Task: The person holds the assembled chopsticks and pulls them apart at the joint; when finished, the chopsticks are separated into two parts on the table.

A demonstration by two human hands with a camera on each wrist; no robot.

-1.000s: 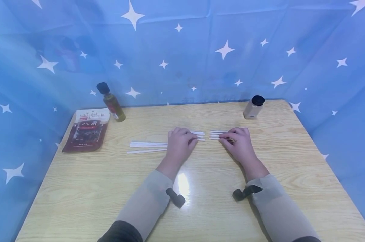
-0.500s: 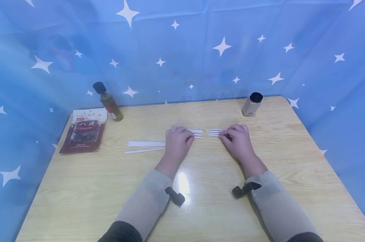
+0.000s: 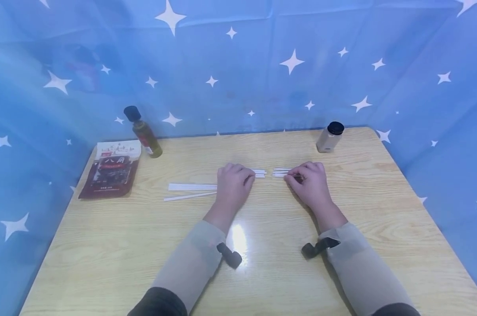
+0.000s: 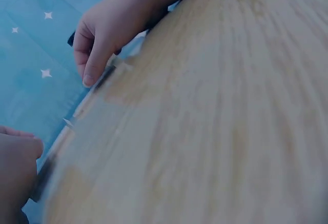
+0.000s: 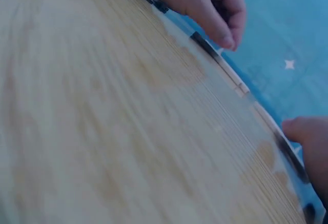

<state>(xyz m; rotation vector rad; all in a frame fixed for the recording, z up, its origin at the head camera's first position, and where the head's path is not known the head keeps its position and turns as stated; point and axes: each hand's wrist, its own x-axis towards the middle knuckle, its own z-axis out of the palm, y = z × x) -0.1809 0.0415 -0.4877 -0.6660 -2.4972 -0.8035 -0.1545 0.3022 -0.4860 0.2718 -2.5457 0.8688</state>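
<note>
My left hand (image 3: 233, 182) lies over a group of thin white sticks. Its thumb and curled fingers pinch the near side of their right ends (image 3: 260, 173), which stick out to the right. Facing it, my right hand (image 3: 309, 180) pinches a second small group of white sticks (image 3: 280, 173) between thumb and fingers. A narrow gap separates the two groups. More white sticks (image 3: 191, 187) come out to the left of my left hand, one slightly apart and slanted. In both wrist views the sticks lie flat, partly dark near the hands; their exact kind is unclear.
A dark red spice bag (image 3: 110, 171) lies at the left of the wooden table (image 3: 262, 272). Beside it stands a black-capped bottle (image 3: 147, 138). A small black-lidded jar (image 3: 328, 139) stands at the back right. A blue star-patterned curtain (image 3: 238, 61) hangs behind the table.
The visible stick ends at both hands have come closer together into tighter groups. The hands have otherwise barely moved, and the head view has shifted slightly.
</note>
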